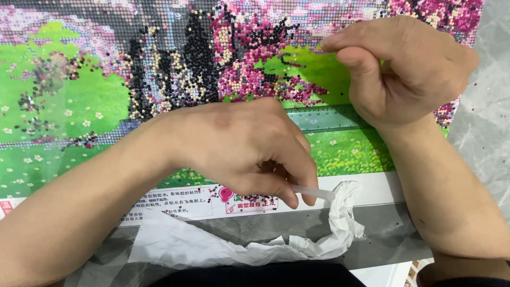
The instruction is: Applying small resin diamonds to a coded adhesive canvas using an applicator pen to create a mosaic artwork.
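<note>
A bead-mosaic canvas (79, 101) with a green meadow and pink blossoms lies flat; black, cream and pink beads (202, 69) fill its middle. My left hand (244, 151) rests over the canvas's lower edge, thumb and forefinger pinched on a narrow clear-white strip (316, 192) that runs into crumpled white backing paper (329, 234). My right hand (409, 69) hovers over the canvas's upper right with fingers curled and thumb pressed to the forefinger; I see nothing held in it. A green see-through ruler (324, 117) lies across the canvas between the two hands.
The canvas's white bottom margin (175, 204) carries printed text and a few loose beads. A grey marbled tabletop (486, 133) shows at the right, dotted with stray beads. A clear film (388, 234) covers the near edge. Dark clothing sits at the bottom.
</note>
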